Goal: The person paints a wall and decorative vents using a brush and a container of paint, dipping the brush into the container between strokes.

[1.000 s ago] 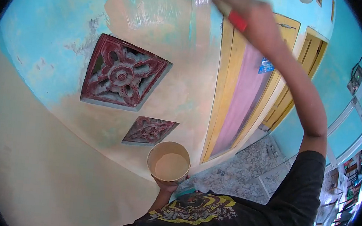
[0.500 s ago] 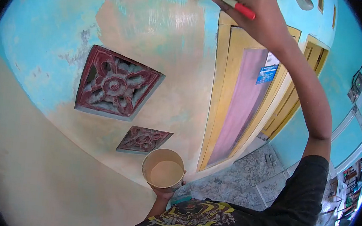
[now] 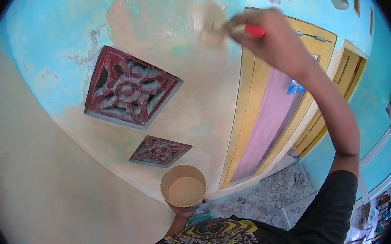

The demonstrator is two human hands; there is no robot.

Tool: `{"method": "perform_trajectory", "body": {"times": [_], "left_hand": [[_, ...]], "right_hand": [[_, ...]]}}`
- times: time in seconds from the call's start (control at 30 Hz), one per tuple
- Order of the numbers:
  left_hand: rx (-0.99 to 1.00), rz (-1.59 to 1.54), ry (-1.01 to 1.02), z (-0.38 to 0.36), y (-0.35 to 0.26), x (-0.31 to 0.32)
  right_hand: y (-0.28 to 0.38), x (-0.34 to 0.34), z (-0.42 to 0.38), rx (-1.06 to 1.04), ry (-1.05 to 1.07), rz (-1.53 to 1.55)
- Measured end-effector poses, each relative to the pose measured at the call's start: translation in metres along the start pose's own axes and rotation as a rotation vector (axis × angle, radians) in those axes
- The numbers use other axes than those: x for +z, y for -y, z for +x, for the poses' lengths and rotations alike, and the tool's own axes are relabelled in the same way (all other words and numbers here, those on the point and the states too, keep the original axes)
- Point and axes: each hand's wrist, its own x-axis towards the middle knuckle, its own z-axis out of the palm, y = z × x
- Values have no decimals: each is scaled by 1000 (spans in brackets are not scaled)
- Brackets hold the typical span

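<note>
My right hand (image 3: 265,37) grips a paintbrush (image 3: 214,26) by its red handle, raised high against the wall beside the yellow door frame. The bristles are blurred by motion and appear to touch the wall. Low in front of my body, my left hand (image 3: 182,211) is wrapped under and around a bucket (image 3: 163,189), whose open top faces me. Beige paint (image 3: 186,192) lies inside it. The wall (image 3: 207,95) is light blue in places, with beige paint spread over much of its middle; the surface near the brush looks streaky and wet.
Two dark red carved vent blocks, a larger one (image 3: 127,92) and a smaller one (image 3: 159,151), sit in the wall left of the yellow door frame (image 3: 240,126). A pink panel (image 3: 266,114) fills the door. Mottled floor (image 3: 264,188) lies below; furniture stands at the far right.
My right hand has brought the paintbrush down the wall from the top edge of the view. The bucket in my left hand sits slightly further right in view, as does the whole scene.
</note>
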Motion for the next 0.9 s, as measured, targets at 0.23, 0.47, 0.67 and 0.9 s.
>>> {"method": "perform_trajectory", "body": {"times": [0.23,0.47,0.67,0.9], "left_hand": [[5,-19,39,-1,9,0],[12,-65,54,4,15,-7],[2,-155,11,11,24,-11],[-11,-25,111,18,15,8]], "right_hand": [[32,87,-86,-407,122,-494],[-1,20,-32,-188,260,-51],[-48,-34,-9,94,-100,-361],[3,83,-114,-323,297,-103]]}}
